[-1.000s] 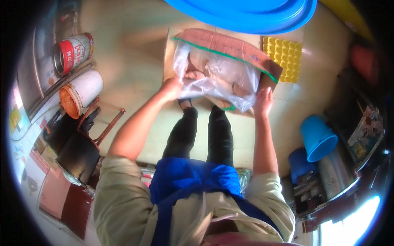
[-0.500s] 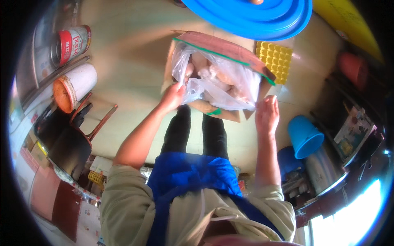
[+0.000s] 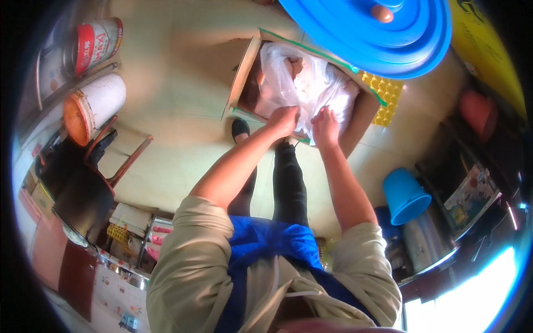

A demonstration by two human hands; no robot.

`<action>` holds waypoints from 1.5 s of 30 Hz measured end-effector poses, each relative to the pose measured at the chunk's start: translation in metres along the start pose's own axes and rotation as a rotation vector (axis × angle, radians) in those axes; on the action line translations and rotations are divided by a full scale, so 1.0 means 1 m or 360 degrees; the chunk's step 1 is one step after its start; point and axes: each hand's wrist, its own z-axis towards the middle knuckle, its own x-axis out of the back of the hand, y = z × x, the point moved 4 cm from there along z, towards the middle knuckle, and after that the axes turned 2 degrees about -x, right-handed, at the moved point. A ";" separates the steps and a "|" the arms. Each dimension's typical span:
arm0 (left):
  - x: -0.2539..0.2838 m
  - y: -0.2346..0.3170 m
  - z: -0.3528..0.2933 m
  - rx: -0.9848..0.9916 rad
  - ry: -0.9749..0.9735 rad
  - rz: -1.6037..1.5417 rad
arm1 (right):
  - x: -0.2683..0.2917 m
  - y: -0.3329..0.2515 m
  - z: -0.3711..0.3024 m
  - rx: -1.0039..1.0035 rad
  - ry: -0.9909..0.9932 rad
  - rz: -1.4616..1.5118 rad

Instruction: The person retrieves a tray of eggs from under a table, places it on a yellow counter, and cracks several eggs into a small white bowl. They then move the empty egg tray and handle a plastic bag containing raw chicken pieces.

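In front of my feet an open cardboard box (image 3: 361, 119) with green tape along its edges stands on the floor. It holds a translucent plastic bag (image 3: 277, 75) with pale, pinkish pieces inside, too blurred by the plastic to name. My left hand (image 3: 286, 120) is closed on the bag's near rim. Close beside it, my right hand (image 3: 326, 126) pinches another part of the same rim. Both hands are over the near side of the box, a small gap apart.
A large round blue lid (image 3: 383, 33) with an egg-like brown object (image 3: 382, 13) on it stands beyond the box. A yellow egg tray (image 3: 390, 99) lies to the right. Further right is a blue bucket (image 3: 408, 197); on the left are a white bucket (image 3: 108, 100) and a chair (image 3: 130, 161).
My hands have come together from the box's two sides to its near middle, drawing the bag's edges inward. The bag's opening has narrowed over its contents.
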 end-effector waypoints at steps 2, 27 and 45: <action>-0.002 0.007 0.007 -0.0294 0.0026 0.0210 | 0.014 0.012 0.012 0.0002 -0.0006 0.0150; 0.022 -0.004 -0.008 -0.0876 0.0671 0.0043 | 0.011 0.050 0.099 0.0484 -0.0864 -0.0617; -0.039 -0.092 -0.063 -0.0459 0.0488 0.1025 | 0.043 0.007 0.034 -0.0095 0.0422 -0.0360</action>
